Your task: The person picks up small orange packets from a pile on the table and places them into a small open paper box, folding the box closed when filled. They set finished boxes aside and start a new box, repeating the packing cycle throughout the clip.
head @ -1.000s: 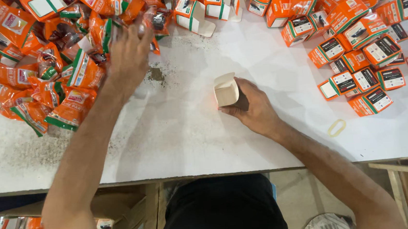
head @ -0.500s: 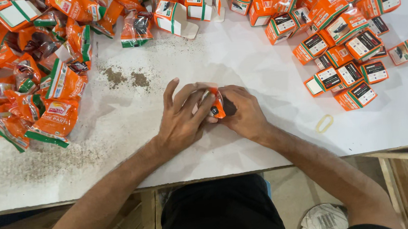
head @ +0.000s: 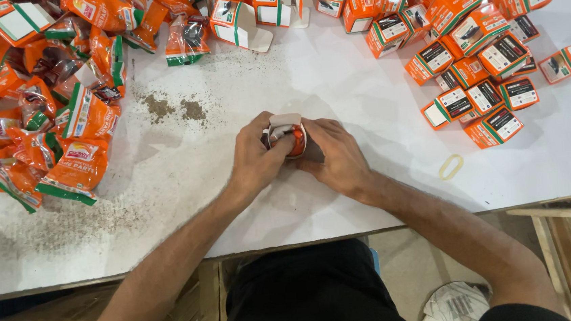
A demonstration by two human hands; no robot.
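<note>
Both my hands meet at the middle of the white table (head: 333,75): my left hand (head: 256,157) and right hand (head: 334,155) are curled tight around a small carton (head: 285,121) with an orange packet (head: 295,141) at its mouth, fingers closed on it from either side. How far the packet sits inside I cannot tell. Heaps of orange pouches (head: 75,167) lie well off to my left, stacked orange boxes (head: 475,71) to my right. Near the boxes a rubber band (head: 450,166) rests on the table, and dark crumbs (head: 174,109) are scattered above my left hand.
</note>
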